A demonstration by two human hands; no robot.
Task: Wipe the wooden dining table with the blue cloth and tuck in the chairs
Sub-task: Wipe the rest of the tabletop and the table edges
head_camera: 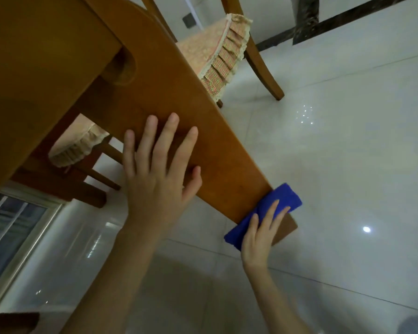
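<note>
The view is steeply tilted. A broad wooden panel of the dining table (167, 75) slants from upper left down to the white floor. My left hand (155, 179) lies flat on this panel with fingers spread, holding nothing. My right hand (258, 239) presses the folded blue cloth (282, 196) against the panel's lower end near the floor. One wooden chair with a checked frilled seat cover (217, 49) stands beyond the panel. A second chair with a similar cover (75, 145) sits under the table at left, partly hidden.
Glossy white floor tiles (336, 165) spread to the right and below, reflecting lights. A window with a pale frame (10, 232) is at lower left. A dark wooden edge (10, 321) shows at the bottom left corner. Dark stone trim (307, 20) runs along the top right.
</note>
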